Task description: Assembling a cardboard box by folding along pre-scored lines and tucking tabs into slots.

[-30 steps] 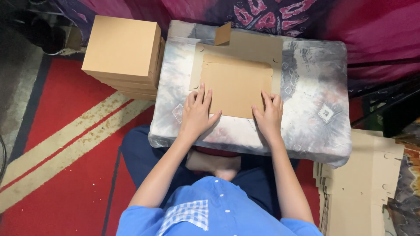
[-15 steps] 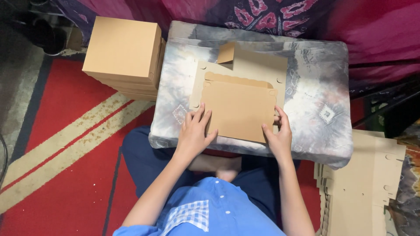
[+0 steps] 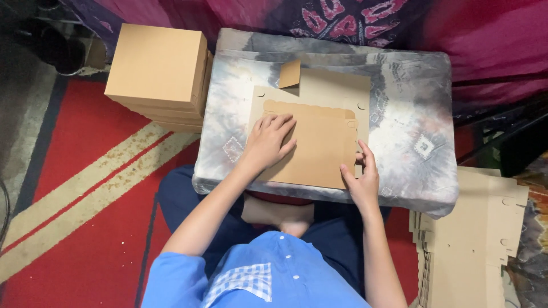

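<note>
Head view, frame centre: my left hand (image 3: 269,144) lies flat, pinning the folded card (image 3: 317,149); right hand (image 3: 361,179) pinches its edge to crease it

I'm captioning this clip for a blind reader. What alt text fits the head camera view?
Seen from above, a seated person's left hand presses flat on a folded brown cardboard sheet on a grey padded table, while the right hand grips its right edge. Finished boxes are stacked left, flat cardboard blanks right.
</note>
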